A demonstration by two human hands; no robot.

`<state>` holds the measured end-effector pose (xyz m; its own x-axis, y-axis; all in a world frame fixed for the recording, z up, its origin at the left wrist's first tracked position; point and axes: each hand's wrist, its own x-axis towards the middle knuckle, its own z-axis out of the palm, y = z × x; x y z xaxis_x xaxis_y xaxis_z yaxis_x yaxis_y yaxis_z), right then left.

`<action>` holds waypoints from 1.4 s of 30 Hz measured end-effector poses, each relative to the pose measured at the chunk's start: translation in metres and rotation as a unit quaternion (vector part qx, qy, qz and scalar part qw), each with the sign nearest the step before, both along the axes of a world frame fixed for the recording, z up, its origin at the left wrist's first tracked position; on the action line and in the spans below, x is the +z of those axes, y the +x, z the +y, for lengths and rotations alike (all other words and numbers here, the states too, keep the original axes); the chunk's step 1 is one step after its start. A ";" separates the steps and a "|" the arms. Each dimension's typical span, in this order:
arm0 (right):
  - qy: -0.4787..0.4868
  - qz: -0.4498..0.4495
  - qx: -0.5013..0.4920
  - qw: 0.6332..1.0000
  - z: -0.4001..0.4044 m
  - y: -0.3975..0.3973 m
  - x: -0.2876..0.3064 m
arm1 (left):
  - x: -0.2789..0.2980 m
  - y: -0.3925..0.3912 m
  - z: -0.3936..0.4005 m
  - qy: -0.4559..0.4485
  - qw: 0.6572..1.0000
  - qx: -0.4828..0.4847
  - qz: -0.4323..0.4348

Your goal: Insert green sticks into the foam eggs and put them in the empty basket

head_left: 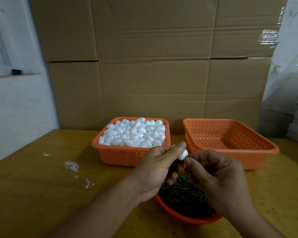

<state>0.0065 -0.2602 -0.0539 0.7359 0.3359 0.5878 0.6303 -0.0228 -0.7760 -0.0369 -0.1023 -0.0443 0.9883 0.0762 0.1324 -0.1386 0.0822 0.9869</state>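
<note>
The left hand (155,169) is pinching a white foam egg (183,154) between thumb and fingers, holding it above the orange bowl (175,214) of green sticks (184,194). The right hand (218,176) is meeting the egg at its 4 o'clock side, fingertips pinched narrowly, probably on a stick, though it is too small to make out. The basket of foam eggs (117,155) is sitting at 11 o'clock on the wooden table (41,186), the empty basket (258,152) at 1 o'clock.
</note>
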 end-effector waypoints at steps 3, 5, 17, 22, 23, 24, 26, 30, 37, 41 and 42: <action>0.003 0.006 0.001 1.000 -0.001 0.000 -0.001 | 0.000 0.000 0.000 0.014 1.000 0.010 -0.010; 0.006 0.008 0.001 1.000 -0.001 0.000 0.000 | 0.000 0.000 0.001 0.020 1.000 0.011 -0.015; -0.005 -0.003 -0.017 1.000 -0.001 0.006 -0.004 | 0.000 0.001 0.002 0.023 0.999 -0.007 -0.023; -0.017 -0.009 -0.025 0.999 -0.001 0.006 -0.005 | 0.000 0.001 0.003 0.034 0.999 -0.002 -0.024; -0.021 -0.011 -0.027 0.999 -0.001 0.006 -0.005 | -0.001 0.001 0.002 0.034 0.999 0.000 -0.025; -0.023 -0.011 -0.029 0.999 -0.001 0.006 -0.005 | -0.001 0.001 0.002 0.035 0.999 0.002 -0.027; -0.028 -0.015 -0.033 0.999 -0.002 0.005 -0.005 | -0.001 0.001 0.001 0.041 0.999 0.005 -0.031; -0.029 -0.019 -0.039 0.999 -0.001 0.005 -0.005 | -0.002 0.002 0.000 0.054 0.998 0.014 -0.038; -0.027 -0.029 -0.021 0.999 -0.001 0.005 -0.006 | -0.003 0.002 -0.001 0.081 0.995 0.032 -0.054; -0.023 -0.031 -0.017 0.999 0.000 0.005 -0.007 | -0.002 0.000 -0.001 0.109 0.991 0.042 -0.067; -0.022 -0.030 -0.018 0.999 0.000 0.005 -0.008 | -0.002 0.000 -0.001 0.111 0.990 0.043 -0.070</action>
<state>0.0119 -0.2603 -0.0619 0.7117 0.3360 0.6169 0.6740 -0.0788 -0.7345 -0.0367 -0.1030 -0.0464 0.9503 0.1132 0.2901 -0.2719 -0.1528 0.9501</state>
